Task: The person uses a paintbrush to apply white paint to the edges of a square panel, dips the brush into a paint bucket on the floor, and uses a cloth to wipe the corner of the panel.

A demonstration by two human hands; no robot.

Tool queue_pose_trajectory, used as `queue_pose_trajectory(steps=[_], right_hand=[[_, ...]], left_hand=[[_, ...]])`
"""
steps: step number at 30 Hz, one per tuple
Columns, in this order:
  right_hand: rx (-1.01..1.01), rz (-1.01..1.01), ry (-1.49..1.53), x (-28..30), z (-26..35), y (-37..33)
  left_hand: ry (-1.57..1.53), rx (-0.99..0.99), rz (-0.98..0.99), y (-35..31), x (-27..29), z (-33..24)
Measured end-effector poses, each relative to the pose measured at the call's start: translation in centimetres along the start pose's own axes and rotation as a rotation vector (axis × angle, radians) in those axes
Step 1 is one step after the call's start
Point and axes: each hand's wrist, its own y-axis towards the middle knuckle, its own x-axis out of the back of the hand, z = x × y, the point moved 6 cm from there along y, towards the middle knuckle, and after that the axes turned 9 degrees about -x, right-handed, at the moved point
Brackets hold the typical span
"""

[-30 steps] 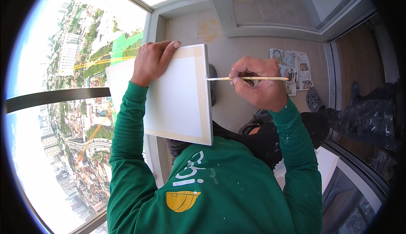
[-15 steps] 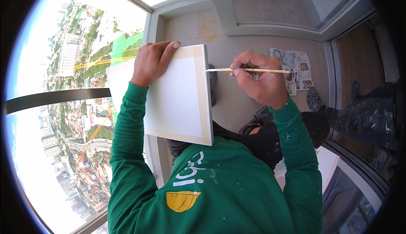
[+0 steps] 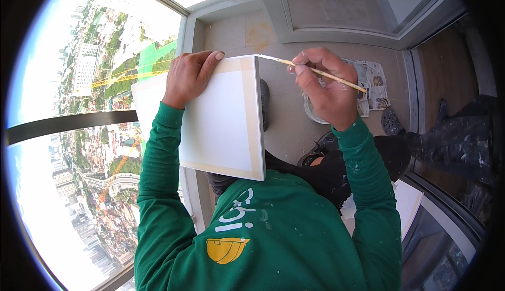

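Observation:
A white board (image 3: 215, 117) with tan tape along its borders leans over my lap. My left hand (image 3: 190, 78) grips its far edge, thumb lying along the top and the other fingers partly hidden. Pinched in my right hand (image 3: 330, 88) is a thin paintbrush (image 3: 329, 75) with a wooden handle. White paint coats the brush's front end, and its tip meets the board's far right corner. Below my right hand, a round, clear-rimmed container (image 3: 310, 111) stands on the floor, partly covered by that hand.
Tall windows (image 3: 73, 116) line the left side. Newspaper sheets (image 3: 376, 88) lie on the tiled floor, near a grey clog (image 3: 391, 121). Paint-spattered dark trousers (image 3: 457, 141) show at the right. Another white panel (image 3: 409, 207) is at lower right, beside a framed glass door (image 3: 336, 36) beyond.
My right hand has moved the brush tip up along the board's right edge to the far corner, and the brush now slants. The container's rim has come into view. My left hand stays put.

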Motion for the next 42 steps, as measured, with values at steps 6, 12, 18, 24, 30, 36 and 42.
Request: queue_pose_trajectory(steps=[6,12,18,24,30,36,42], right_hand=[[-0.001,0.035,-0.073,-0.1,0.2,0.0],[0.004,-0.006,-0.025,0.0,0.1,0.0],[0.011,0.019,-0.097,0.0,0.5,0.0],[-0.017,0.012,-0.057,-0.1,0.6,0.2],[0.011,-0.008,-0.071,0.1,0.7,0.1],[0.009,0.018,-0.103,0.0,0.8,0.0],[0.035,0.073,-0.129,-0.2,1.2,-0.3]], left_hand=[[0.022,0.02,0.052,0.1,0.0,-0.2],[0.005,0.034,0.032,0.1,0.0,-0.3],[0.008,0.041,0.06,0.4,0.1,-0.6],[0.027,0.036,0.082,0.5,0.0,-0.4],[0.009,0.022,0.035,0.5,-0.1,-0.5],[0.015,0.019,0.035,0.5,-0.2,-0.6],[0.011,0.003,0.029,0.4,-0.2,-0.6]])
